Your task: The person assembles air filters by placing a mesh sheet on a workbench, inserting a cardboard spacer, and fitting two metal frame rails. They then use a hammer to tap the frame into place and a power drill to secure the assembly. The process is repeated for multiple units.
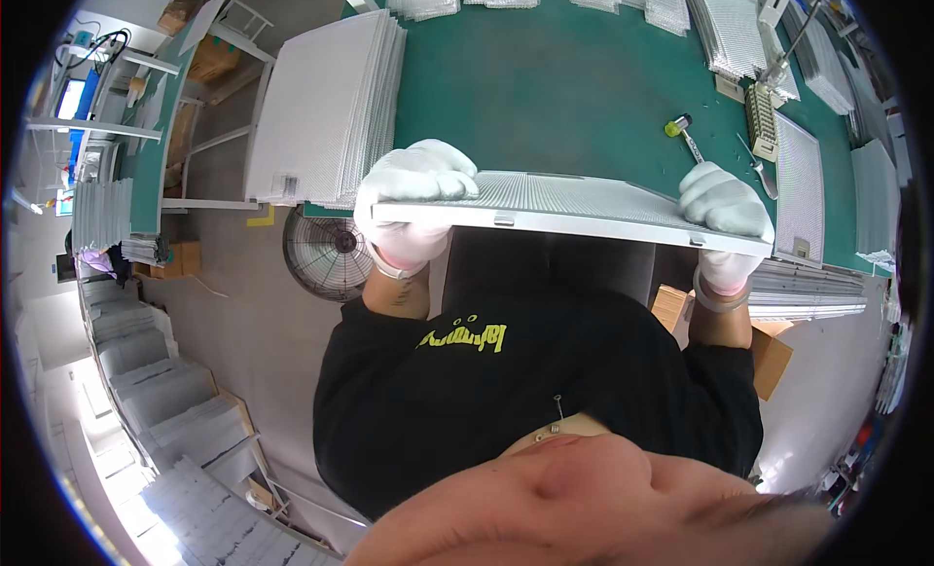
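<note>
A flat panel with a white frame and a ribbed, mesh-like face (574, 194) is tilted up at the near edge of the green table. My left hand (416, 188), in a white glove, is closed around its left end. At its right end, my right hand (725, 204), also gloved in white, grips the frame with curled fingers. Small latch-like fittings show along the frame's near edge. Just beyond my right hand lies a small mallet (679, 127) with a yellow and black head. My thumbs are mostly hidden.
A tall stack of white panels (321, 109) stands at the left of the green table (506, 89). More mesh sheets (725, 26) lie at the far right. A screwdriver-like tool (764, 175) rests near a framed mesh panel (800, 191). A floor fan (326, 255) stands below left.
</note>
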### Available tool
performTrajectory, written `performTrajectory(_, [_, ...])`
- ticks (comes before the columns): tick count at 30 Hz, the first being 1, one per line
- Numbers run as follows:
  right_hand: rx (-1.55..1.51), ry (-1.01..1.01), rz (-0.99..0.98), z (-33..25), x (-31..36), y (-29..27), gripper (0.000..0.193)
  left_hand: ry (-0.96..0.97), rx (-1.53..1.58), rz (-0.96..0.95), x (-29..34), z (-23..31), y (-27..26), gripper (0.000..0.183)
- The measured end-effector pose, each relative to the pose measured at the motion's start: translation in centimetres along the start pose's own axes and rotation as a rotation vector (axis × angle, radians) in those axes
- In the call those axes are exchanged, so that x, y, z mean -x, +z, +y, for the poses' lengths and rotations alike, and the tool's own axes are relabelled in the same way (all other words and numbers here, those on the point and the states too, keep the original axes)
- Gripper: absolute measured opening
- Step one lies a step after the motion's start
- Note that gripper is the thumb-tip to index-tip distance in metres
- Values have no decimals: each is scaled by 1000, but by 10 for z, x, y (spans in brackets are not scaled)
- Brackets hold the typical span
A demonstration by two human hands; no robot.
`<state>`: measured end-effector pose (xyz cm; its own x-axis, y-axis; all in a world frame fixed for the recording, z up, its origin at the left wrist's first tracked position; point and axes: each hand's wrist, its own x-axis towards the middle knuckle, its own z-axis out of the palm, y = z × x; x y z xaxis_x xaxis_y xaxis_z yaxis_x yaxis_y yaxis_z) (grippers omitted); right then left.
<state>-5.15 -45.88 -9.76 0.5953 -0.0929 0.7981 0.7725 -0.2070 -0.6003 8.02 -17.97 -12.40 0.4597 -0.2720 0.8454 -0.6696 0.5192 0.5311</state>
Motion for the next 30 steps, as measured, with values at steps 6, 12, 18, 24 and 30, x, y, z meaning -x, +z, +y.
performTrajectory(6, [-6,105,-95,-2,-1,-5,45,1,10,-38,2,-8,-4,29])
performTrajectory(12, [49,114,1,-2,1,2,58,72,-71,25,-6,-7,6,34])
performTrajectory(18, [68,99,97,6,35,-26,33,236,-302,-192,-51,5,12,83])
performTrajectory(24, [1336,554,-167,68,114,-104,49,434,-839,-947,-146,13,80,63])
performTrajectory(30, [1617,815,-276,100,155,-131,21,421,-811,-1116,-113,-80,110,57])
